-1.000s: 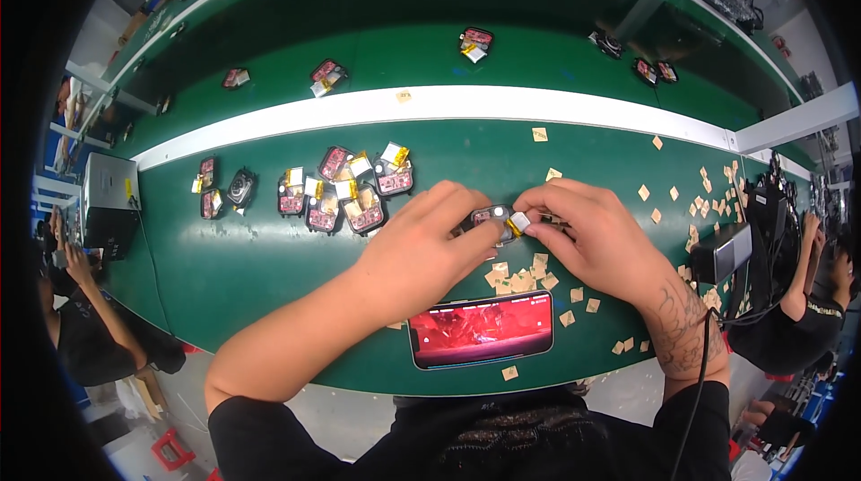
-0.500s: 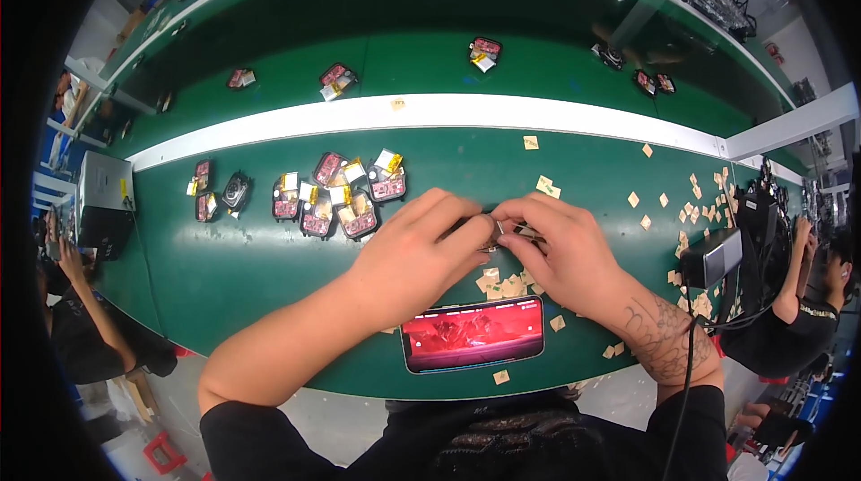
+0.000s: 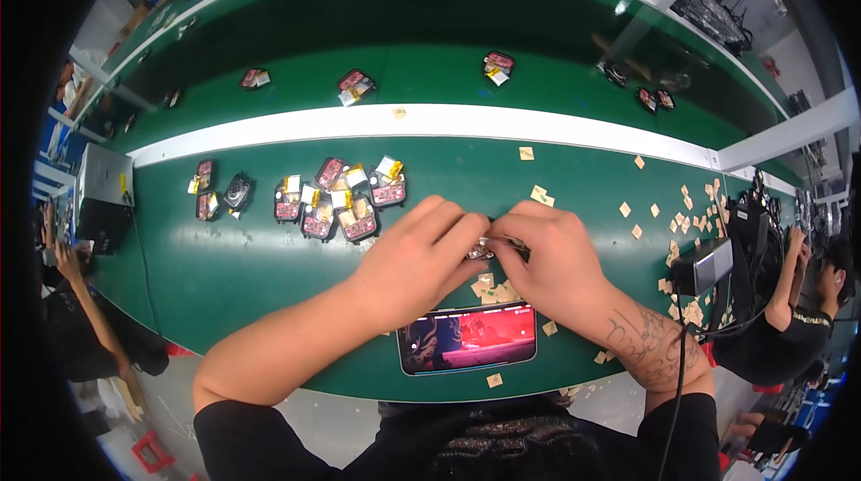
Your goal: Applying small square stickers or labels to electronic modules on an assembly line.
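Note:
My left hand (image 3: 420,252) is closed around a small electronic module (image 3: 482,249), holding it low over the green table. Only a shiny bit of the module shows between my fingers. My right hand (image 3: 558,252) pinches a thin metallic piece (image 3: 509,241) against it; its kind is mostly hidden by the fingers. Under the hands lie small tan square stickers (image 3: 493,293) in a loose pile. Close in front of me a phone (image 3: 466,342) lies flat with its screen lit. To the left sits a cluster of open black cases (image 3: 316,223) with red circuit boards and silver-yellow battery packs.
Several more tan stickers (image 3: 625,209) are scattered to the right. A black box on a cable (image 3: 702,268) stands by my right forearm, near black cables (image 3: 758,230). Beyond a white rail (image 3: 296,126), similar modules (image 3: 499,68) lie on a green belt. Other people sit at both sides.
My right hand has shifted slightly left and tightened over the module. Modules beyond the rail have moved a little right. The picture on the phone screen has changed.

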Demonstrator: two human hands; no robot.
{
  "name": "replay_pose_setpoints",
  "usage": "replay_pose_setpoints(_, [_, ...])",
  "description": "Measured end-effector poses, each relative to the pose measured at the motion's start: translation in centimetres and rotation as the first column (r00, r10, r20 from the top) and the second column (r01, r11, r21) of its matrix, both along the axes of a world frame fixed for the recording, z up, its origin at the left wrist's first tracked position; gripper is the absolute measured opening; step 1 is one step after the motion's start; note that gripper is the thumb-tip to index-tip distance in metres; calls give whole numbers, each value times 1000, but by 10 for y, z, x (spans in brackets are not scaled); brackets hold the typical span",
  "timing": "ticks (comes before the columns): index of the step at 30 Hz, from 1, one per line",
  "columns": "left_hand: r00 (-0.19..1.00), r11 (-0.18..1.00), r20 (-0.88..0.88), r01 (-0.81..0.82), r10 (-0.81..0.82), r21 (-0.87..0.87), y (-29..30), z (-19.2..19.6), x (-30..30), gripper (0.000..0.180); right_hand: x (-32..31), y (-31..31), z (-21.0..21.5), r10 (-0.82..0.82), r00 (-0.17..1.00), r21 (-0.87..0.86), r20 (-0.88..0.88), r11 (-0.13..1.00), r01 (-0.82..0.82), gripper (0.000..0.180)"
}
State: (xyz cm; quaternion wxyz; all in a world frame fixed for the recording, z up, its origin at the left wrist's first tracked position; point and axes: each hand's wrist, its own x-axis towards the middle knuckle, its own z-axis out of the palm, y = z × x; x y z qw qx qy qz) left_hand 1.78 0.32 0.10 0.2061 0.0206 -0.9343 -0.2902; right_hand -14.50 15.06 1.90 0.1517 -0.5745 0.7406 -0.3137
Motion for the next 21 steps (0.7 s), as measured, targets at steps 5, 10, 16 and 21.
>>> replay_pose_setpoints(5, [999,998,29,13,-12,-53,-1,1,3,38,-9,3,-10,-11,996,-172,86,985,26,10])
replay_pose_setpoints(10, [996,972,62,77,-65,-221,3,9,-16,23,-28,11,-3,-41,981,-303,191,948,98,21])
replay_pose_setpoints(16, [999,971,-41,-9,-1,-237,-44,11,-132,29,-37,11,-22,64,992,-409,105,912,-15,7])
replay_pose_setpoints(21, [997,939,72,52,-29,-341,-42,19,-254,49,-42,13,-34,324,941,-207,-100,918,-338,17])
